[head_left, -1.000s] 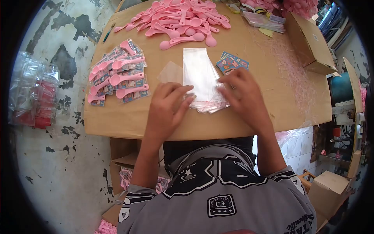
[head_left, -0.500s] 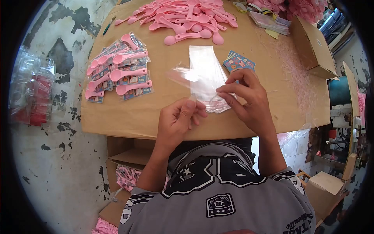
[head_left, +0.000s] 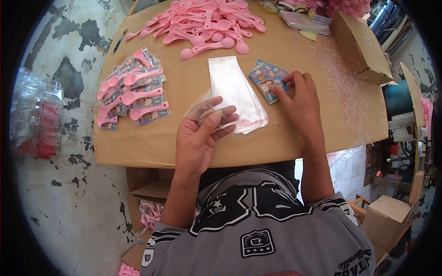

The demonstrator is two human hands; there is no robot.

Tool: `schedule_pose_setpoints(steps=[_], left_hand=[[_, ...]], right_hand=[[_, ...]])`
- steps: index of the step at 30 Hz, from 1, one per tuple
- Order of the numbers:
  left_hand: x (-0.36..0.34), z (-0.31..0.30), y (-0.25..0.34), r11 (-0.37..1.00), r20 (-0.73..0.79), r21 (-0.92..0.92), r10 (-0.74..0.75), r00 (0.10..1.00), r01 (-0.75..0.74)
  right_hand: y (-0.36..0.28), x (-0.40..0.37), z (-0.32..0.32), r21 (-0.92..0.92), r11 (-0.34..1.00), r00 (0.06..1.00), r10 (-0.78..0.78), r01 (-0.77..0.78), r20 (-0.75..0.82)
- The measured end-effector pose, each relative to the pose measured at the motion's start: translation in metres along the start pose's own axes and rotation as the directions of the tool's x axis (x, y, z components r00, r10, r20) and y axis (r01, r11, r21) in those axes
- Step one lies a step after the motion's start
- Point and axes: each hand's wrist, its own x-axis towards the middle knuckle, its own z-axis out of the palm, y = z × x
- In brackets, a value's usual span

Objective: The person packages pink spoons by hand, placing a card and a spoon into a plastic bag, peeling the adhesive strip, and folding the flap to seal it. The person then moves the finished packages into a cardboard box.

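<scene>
My left hand pinches a thin clear plastic bag between thumb and fingers, over the front edge of a stack of clear bags. To the right of that stack lies a small fanned pile of blue printed cards. My right hand is at the pile's right edge, its thumb on the top card and its index finger curled by the corner. The card is still against the others.
A heap of pink measuring spoons covers the back of the table. At left, several bagged spoons with cards overlap in a pile. An open cardboard box and pink plastic shreds are at right.
My right hand has left the clear bags and moved right onto the cards. My left hand has risen slightly and turned palm up, keeping the clear bag.
</scene>
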Motion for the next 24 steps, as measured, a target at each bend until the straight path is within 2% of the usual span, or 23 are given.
schedule_pose_setpoints(steps=[6,9,12,15,18,22,24], left_hand=[[0.008,-0.005,-0.008,0.997,-0.042,0.008,0.074,0.996,-0.073],[0.006,0.005,-0.009,0.995,-0.052,-0.019,0.096,0.994,-0.097],[0.006,0.008,-0.009,0.987,-0.066,-0.039,0.153,0.986,-0.155],[0.007,0.004,-0.009,0.975,-0.068,-0.036,0.217,0.974,-0.220],[0.009,0.003,-0.009,0.965,-0.073,-0.052,0.255,0.964,-0.259],[0.006,0.008,-0.011,0.968,-0.058,-0.064,0.240,0.969,-0.244],[0.003,0.010,-0.013,0.970,-0.041,-0.080,0.227,0.973,-0.229]], right_hand=[[0.020,0.015,0.001,0.308,0.913,0.958,0.215,-0.267,0.191],[0.020,0.011,0.004,0.333,0.941,0.995,0.085,-0.065,-0.048],[-0.008,0.001,-0.012,0.515,0.854,0.977,0.168,-0.079,-0.128],[-0.022,-0.018,-0.016,0.760,0.635,0.990,0.094,-0.140,0.104],[-0.032,-0.035,-0.019,0.803,0.512,0.940,0.025,-0.305,0.341],[-0.051,-0.042,-0.002,0.873,0.404,0.961,0.060,-0.272,0.272],[-0.060,-0.045,-0.004,0.874,0.387,0.953,0.048,-0.294,0.300]])
